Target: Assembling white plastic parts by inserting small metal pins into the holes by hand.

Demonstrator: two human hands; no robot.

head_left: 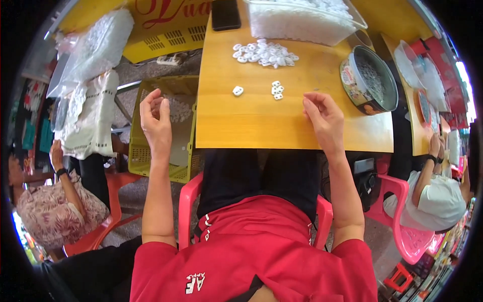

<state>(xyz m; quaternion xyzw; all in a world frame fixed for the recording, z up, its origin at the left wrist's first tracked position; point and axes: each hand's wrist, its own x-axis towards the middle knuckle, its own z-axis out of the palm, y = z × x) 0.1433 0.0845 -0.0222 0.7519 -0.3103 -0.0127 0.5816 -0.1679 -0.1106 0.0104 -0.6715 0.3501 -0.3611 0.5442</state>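
Observation:
My left hand (157, 123) is raised beside the table's left edge, over a yellow plastic crate (137, 136). Its fingers are loosely bent, with the thumb apart from them, and nothing shows in it. Above the table's right half, my right hand (327, 121) has its thumb tip close to the bent fingers; whatever they may hold is hidden. Between the hands lie a small white plastic piece with dark holes (238, 91) and a little cluster of similar pieces (277, 90). Farther back, a loose pile of small white pieces (265, 53) spreads on the table.
On the yellow-brown table (231, 128) stand a clear tub of white pieces (302, 22), a phone (225, 14) and a round tub with grey contents (370, 80). White pieces (179, 109) lie in the crate. Seated people flank me, left (55, 216) and right (432, 196).

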